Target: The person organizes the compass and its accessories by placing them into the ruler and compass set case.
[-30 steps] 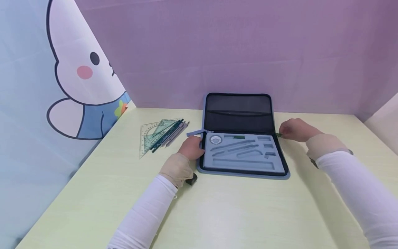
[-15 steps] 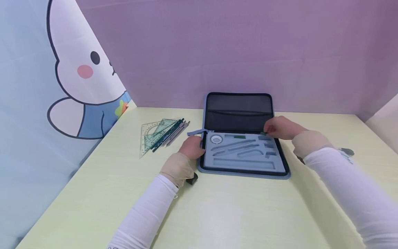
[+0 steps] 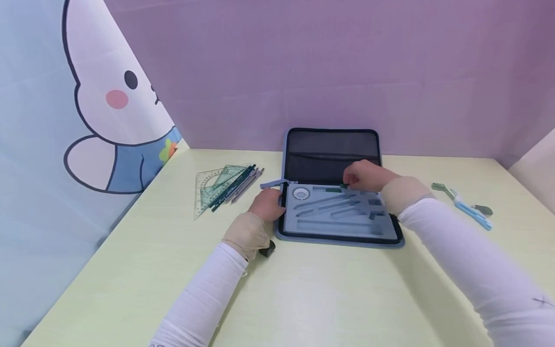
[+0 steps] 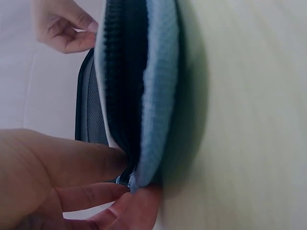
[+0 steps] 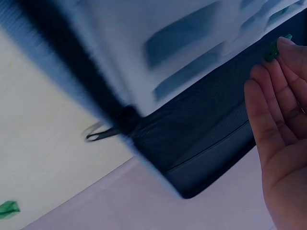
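One small green piece (image 5: 271, 51) is pinched between the thumb and fingers of the right hand (image 3: 366, 176), over the back of the foam insert (image 3: 289, 224), just right of a green block (image 3: 333, 190) lying in a slot there. It looks light and stiff, probably smooth plastic that could slip; a pinch across its sides, near one end, should leave the other end free.

The case (image 3: 338, 242) lies open towards the back edge of the worktop (image 3: 321, 299), lid against the purple backdrop (image 3: 347, 72). Its walls look semi-rigid and padded, and the foam soft enough to dent. The left hand (image 3: 265, 205) grips the case's left side, thumb on the zipped inner side and fingers outside, a sound place to steady it.

Most of the green piece is covered by the fingers, so its shape, and whether it touches the foam, cannot be told. The right forearm cuts across the insert's right side and shades its slots. The right wrist view is blurred and crops the hand; the left wrist view shows only an edge of the case up close.
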A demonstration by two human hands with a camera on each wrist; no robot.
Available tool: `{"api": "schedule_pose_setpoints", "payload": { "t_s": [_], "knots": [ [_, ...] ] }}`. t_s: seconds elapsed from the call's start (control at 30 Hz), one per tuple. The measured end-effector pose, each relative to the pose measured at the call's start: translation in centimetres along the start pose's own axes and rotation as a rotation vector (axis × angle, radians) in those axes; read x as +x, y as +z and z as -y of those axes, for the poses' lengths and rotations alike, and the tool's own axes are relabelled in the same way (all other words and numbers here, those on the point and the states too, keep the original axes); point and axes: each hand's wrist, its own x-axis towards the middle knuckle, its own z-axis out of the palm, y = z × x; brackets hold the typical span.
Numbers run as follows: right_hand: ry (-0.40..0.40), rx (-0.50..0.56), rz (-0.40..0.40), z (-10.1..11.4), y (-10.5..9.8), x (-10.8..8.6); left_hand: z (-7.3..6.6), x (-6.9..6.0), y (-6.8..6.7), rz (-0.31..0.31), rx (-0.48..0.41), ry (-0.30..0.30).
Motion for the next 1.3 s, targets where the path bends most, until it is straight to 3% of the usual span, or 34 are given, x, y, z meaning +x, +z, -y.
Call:
{"api": "schedule_pose_setpoints", "payload": {
  "t_s": [0.33,0.8,1.3],
  "knots": [
    [-0.031,0.000,0.017,2.0,0.1,1.5,-0.1,-0.1,-0.2,-0.006,-0.001,0.010],
    [-0.094,-0.029,0.008,2.9,1.2,3.3,0.1,0.0,0.0,-0.005,-0.002,0.010],
    [-0.035,-0.013,-0.012,4.2,2.0,4.3,-0.1,-0.1,-0.2,0.004,0.003,0.002]
  ]
}}
